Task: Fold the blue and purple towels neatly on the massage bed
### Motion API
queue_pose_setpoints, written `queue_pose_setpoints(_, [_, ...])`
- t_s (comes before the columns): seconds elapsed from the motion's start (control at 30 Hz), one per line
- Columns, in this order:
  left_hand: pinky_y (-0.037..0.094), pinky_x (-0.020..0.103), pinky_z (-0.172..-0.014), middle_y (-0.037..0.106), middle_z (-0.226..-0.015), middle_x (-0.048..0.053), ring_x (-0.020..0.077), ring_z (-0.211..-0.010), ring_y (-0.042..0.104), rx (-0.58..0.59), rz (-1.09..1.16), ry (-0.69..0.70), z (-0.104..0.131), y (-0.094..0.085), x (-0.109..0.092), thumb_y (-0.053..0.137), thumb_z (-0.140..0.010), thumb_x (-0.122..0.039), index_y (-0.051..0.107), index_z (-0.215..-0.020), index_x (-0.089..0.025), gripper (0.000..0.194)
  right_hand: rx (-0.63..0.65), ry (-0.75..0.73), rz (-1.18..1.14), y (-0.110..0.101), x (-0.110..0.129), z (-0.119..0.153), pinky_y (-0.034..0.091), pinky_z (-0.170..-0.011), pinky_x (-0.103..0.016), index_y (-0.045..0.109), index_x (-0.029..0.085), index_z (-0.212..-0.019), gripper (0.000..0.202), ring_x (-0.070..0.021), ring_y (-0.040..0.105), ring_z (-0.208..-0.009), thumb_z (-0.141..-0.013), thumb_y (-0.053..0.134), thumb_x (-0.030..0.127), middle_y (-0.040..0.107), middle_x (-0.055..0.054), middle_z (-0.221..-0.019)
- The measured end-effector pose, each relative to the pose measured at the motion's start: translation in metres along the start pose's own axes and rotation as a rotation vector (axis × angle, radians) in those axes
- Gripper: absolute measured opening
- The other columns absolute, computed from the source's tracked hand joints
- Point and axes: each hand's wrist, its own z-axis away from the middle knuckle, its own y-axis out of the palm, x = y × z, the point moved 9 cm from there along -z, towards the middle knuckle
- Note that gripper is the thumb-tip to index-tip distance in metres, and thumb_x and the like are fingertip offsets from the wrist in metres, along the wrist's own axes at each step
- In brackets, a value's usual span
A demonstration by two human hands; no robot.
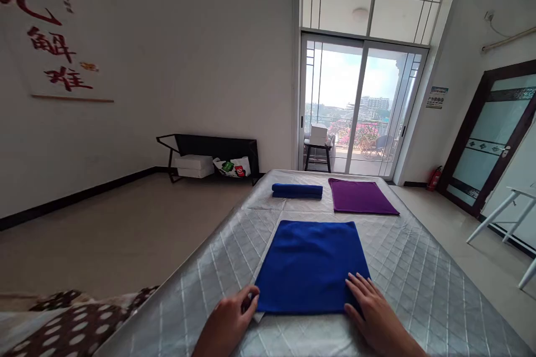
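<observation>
The near cloth (314,268) was royal blue, the roll (297,191) a darker blue, and the cloth beyond (362,197) purple. The mattress (419,268) was silvery grey with a pale diamond lattice. White dots covered the brown bedding (79,326). Red characters (52,44) marked the white scroll (25,75); the bench (213,145) was black, the extinguisher (434,178) red.

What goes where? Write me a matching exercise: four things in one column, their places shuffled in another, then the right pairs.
1. Purple cloth
2. Large blue cloth
3. Narrow blue cloth
4. Fire extinguisher

A. Beside the dark-framed door
B. Far end of the quilted mattress, left
C. By the left hand and right hand
D. Far end, right

Pairs: 1-D, 2-C, 3-B, 4-A
</observation>
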Motion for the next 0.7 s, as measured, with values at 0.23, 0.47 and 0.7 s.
queue_pose_setpoints(0.23, [0.049, 0.027, -0.069, 0.076, -0.071, -0.003, 0.0209, -0.072, 0.073, -0.014, 0.025, 0.024, 0.001, -0.005, 0.005, 0.042, -0.084, -0.045, 0.069, -0.091, -0.031, 0.031, 0.032, 0.044, 0.023, 0.01, -0.037, 0.043, 0.03, -0.12, -0.039, 0.039, 0.016, -0.149, 0.062, -0.0243, 0.03, -0.145, -0.101, 0.03, 0.053, 0.033, -0.01, -0.156])
queue_pose_setpoints(0.47, [0.052, 0.029, -0.076, 0.078, -0.079, -0.002, 0.0215, -0.079, 0.074, -0.033, 0.031, 0.072, 0.002, -0.005, 0.017, 0.045, -0.083, -0.05, 0.071, -0.089, -0.032, 0.032, -0.008, 0.075, 0.106, 0.024, -0.032, 0.05, 0.035, -0.118, -0.038, 0.04, 0.015, -0.149, 0.065, -0.0262, 0.035, -0.143, -0.1, 0.03, 0.056, 0.032, -0.009, -0.156])
queue_pose_setpoints(0.7, [0.055, 0.032, -0.08, 0.079, -0.086, -0.002, 0.0226, -0.079, 0.074, -0.099, -0.016, 0.22, 0.004, 0.001, 0.019, 0.047, -0.084, -0.055, 0.073, -0.083, -0.032, 0.035, -0.08, 0.166, 0.062, 0.022, -0.026, 0.04, 0.03, -0.12, -0.044, 0.039, 0.014, -0.15, 0.065, -0.0285, 0.032, -0.144, -0.099, 0.029, 0.054, 0.029, -0.009, -0.157])
